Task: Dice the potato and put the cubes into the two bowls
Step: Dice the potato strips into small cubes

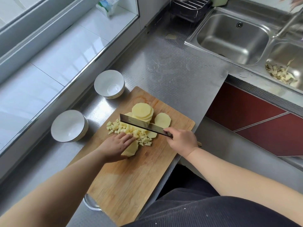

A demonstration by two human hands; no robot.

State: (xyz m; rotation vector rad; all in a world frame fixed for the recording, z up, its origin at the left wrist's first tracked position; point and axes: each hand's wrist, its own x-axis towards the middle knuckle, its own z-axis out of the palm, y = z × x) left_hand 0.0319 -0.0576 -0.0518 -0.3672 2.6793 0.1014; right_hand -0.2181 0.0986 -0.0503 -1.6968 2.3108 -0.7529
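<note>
On the far left, a long white ledge [54, 63] is seen beside the grey metal counter [172, 76]. Two white bowls are set on the counter, just beside the left edge of the wooden cutting board [131, 177]. The near bowl [69, 126] and the far bowl [109, 84] are both seen with nothing inside. The left hand [114, 147] is laid on the board with its fingers flat and pressed down on a few potato slices [131, 149] that lie under it. Just past the fingers, a heap of small potato cubes [129, 131] is spread on the board (some are tiny, and some have rolled a bit apart). Behind the cubes, a stack of round potato slices [142, 111] is seen, and one more slice [162, 120] is laid flat to the right of the stack. A big knife [144, 126] is held over the cubes, with its wide blade stretched from the stack toward the right hand [181, 140]. The knife handle is gripped tight by the right hand, with the fingers curled round it. The two hands are kept apart, with the cubes between them. Farther to the right, a metal sink [232, 38] is set into the counter. In the basin at the far right, a pile of potato peels [280, 73] is seen.
</note>
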